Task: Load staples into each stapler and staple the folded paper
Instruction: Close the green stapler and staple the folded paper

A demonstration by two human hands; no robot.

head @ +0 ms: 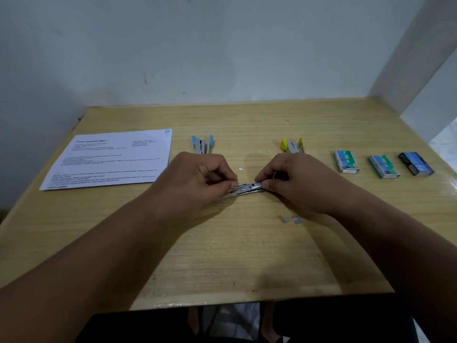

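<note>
A metal stapler lies opened flat on the wooden table between my hands. My left hand pinches its left end with curled fingers. My right hand grips its right end, where a dark part shows. An open blue stapler and an open yellow stapler lie just beyond my hands. A printed sheet of paper lies flat at the left. Three staple boxes sit in a row at the right.
Small loose staple pieces lie on the table in front of my right hand. A tiny white scrap lies between my hands. White walls close off the back, left and right of the table.
</note>
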